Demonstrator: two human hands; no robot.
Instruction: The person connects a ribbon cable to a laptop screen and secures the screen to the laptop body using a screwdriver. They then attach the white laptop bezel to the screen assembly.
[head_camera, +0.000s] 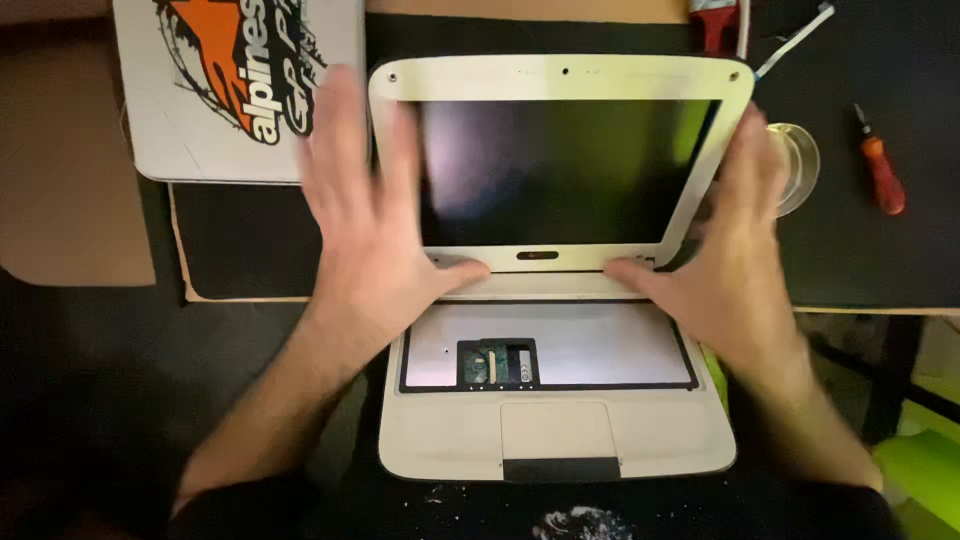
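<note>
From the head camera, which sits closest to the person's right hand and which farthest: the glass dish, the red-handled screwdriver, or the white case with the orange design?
Measured from the right hand:
1. Glass dish, just behind the fingers, partly hidden by them.
2. Red-handled screwdriver, farther right on the dark mat.
3. White case with the orange design, far across at the top left, beyond the laptop.

Left flank: white printed board (235, 85) lies near the laptop (555, 440) lid; dark mat between is open.
Right flank: glass dish (797, 160) just beside lid; red-handled screwdriver (882, 172) farther out.
Front: palm rest unobstructed.
</note>
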